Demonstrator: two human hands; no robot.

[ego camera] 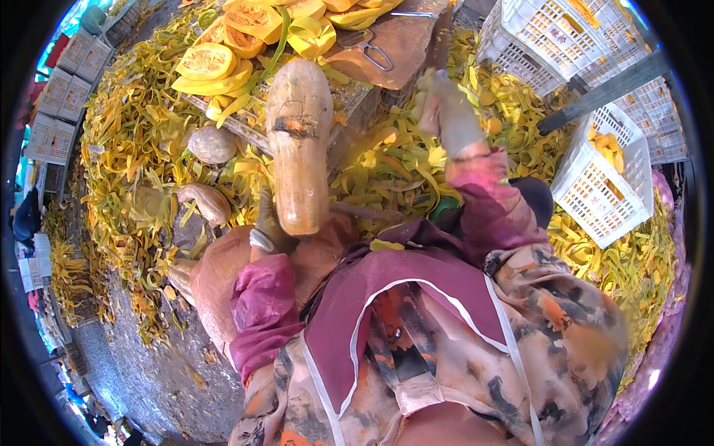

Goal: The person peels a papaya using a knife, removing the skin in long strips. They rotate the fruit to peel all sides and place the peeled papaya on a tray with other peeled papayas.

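Note:
A long tan pumpkin [300,150] with a dark scar lies lengthwise in front of me, its far part over a wooden board. My left hand [273,220], gloved, is against the left side of its near end. To the right, my gloved right hand [446,108] is raised and closed around the handle of a large knife [442,47], whose blade points away and is blurred. A peeler [371,50] lies on the brown board [385,53] beyond. Peeled, halved pumpkins [254,22] with seedy flesh are piled at the top.
Yellow and green peelings [128,150] cover the ground around. Unpeeled pumpkin pieces [212,144] lie left of the board. A white plastic crate [605,178] with orange pieces stands at right, below stacked crates [552,39] and a dark bar [608,89].

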